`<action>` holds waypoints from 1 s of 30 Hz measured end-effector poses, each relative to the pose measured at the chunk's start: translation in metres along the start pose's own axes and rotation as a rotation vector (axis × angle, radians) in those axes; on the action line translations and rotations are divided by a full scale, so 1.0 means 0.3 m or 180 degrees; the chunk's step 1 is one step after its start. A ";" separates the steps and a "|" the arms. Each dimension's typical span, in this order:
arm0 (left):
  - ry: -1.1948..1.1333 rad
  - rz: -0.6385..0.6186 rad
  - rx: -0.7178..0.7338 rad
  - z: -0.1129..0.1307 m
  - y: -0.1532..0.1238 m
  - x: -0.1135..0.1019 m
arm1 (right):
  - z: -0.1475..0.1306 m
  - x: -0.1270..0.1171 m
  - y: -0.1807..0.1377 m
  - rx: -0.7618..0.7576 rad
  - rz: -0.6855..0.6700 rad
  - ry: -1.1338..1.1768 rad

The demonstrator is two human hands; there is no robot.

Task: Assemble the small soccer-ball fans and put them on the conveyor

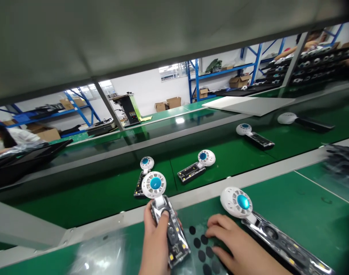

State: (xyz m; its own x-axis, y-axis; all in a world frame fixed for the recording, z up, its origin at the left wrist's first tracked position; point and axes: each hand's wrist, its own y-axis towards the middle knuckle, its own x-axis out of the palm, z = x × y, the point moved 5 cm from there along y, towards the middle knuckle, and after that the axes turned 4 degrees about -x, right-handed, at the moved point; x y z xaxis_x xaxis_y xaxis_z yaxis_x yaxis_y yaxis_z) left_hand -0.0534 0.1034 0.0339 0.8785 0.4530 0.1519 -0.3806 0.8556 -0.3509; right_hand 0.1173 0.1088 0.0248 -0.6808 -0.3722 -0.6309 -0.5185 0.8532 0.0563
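Observation:
My left hand (157,236) is wrapped round the dark, glossy handle of a handheld fan (171,233), which has a white slotted round head with a blue centre. The thumb presses on a round spot near the top of the handle. My right hand (234,244) has its fingers bent and apart over a clear sheet with several black round stickers (197,243); the fingertips are at the sheet's right side. Whether they touch a sticker, I cannot tell. Just beyond the right hand, a second fan of the same kind (286,240) lies on the green bench.
More fans, such as one near the middle (193,172), lie on the green conveyor belt (111,191) ahead. Clear plastic film (98,252) is on the bench at left, and dark bagged pieces (342,164) at right. A shelf (163,34) hangs overhead. Other people work at both far sides.

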 end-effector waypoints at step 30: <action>0.1843 -0.1046 -0.0306 -0.007 0.059 0.268 | -0.005 -0.093 0.051 0.0278 0.0713 0.1600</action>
State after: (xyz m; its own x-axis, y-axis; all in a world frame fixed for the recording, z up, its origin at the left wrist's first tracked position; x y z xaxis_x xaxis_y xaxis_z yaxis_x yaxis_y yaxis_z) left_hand 0.0111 0.1546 0.0379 0.9676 -0.0576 -0.2459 -0.0629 0.8879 -0.4558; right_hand 0.1274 0.1317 0.0446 -0.9436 -0.2884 -0.1629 -0.3024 0.9507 0.0687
